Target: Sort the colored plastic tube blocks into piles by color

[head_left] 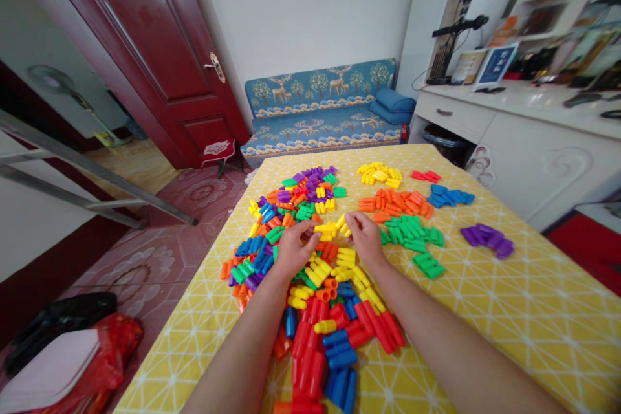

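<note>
My left hand [295,249] is over the mixed pile, thumb and fingertips pinched at the end of a yellow plastic toy block [326,231]. Between the fingertips of my right hand [367,240] is another yellow toy block [343,226], tilted, close to the first. The blocks look like bullet-shaped tubes joined side by side. Under and around my hands spreads the mixed pile [264,246] of purple, green, orange, blue, red and yellow blocks. Nearer me lie red blocks [308,349] and blue blocks [339,356], partly between my forearms.
Sorted groups sit at the right: yellow blocks [380,174], red blocks [425,176], orange blocks [400,202], blue blocks [449,196], green blocks [412,233] and purple blocks [488,239]. A yellow patterned cloth covers the table [485,336]. Beyond it stands a blue sofa [310,126].
</note>
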Tool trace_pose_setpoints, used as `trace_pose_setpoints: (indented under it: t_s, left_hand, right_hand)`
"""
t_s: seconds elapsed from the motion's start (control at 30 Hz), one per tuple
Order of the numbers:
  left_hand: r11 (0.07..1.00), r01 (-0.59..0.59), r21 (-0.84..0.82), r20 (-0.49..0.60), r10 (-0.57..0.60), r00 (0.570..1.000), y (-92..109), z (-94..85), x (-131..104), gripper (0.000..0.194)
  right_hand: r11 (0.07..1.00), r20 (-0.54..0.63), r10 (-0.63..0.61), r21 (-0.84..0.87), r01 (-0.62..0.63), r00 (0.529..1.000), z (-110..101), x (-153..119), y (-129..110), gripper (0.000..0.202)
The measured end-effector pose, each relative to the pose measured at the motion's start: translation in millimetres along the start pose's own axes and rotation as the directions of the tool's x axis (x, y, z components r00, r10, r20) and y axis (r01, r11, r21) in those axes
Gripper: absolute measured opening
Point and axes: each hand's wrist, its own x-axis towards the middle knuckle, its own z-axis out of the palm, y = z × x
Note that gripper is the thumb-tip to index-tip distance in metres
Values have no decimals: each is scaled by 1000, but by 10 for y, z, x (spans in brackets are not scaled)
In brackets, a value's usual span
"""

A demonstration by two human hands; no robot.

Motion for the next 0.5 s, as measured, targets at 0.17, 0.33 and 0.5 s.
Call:
trace_pose_setpoints:
  t_s: [0.17,0.33,0.5]
  left_hand:
    - [1000,-3,-1,-1,3,1000,-16,3,-6,24]
    - [1000,-7,-5,-11,7,1000,-47,8,-5,26]
    - [1000,-4,-15,-17,4,1000,-62,11,-3,27]
  right_hand:
    - [1000,40,-20,-22,21,999,6,-20,2,34]
    - [999,150,-39,40,33,988,2,-63,-48,34]
    - [998,175,-39,57,30,984,6,-69,-52,33]
